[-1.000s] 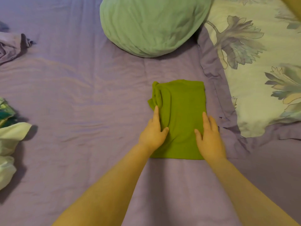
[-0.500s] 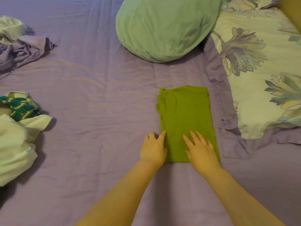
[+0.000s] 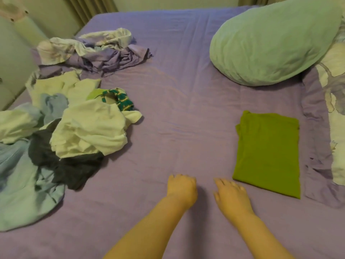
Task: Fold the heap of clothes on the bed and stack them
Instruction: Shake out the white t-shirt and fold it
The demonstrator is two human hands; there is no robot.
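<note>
A folded green garment [image 3: 267, 152] lies flat on the purple bedsheet [image 3: 186, 109] at the right. A heap of unfolded clothes [image 3: 74, 128], white, pale blue, dark and green-striped, covers the left side. My left hand [image 3: 182, 187] hovers low over the sheet with its fingers loosely curled and holds nothing. My right hand [image 3: 230, 193] is beside it, fingers relaxed, just left of the green garment's near corner and apart from it.
A crumpled purple and white bundle [image 3: 97, 51] lies at the far left. A big pale green pillow [image 3: 270, 43] sits at the far right, and a floral pillow [image 3: 337, 109] runs along the right edge. A curtain and wall stand behind the bed.
Both hands have come off the folded green garment and drawn back to the left. The view has swung left, and the heap of clothes now shows.
</note>
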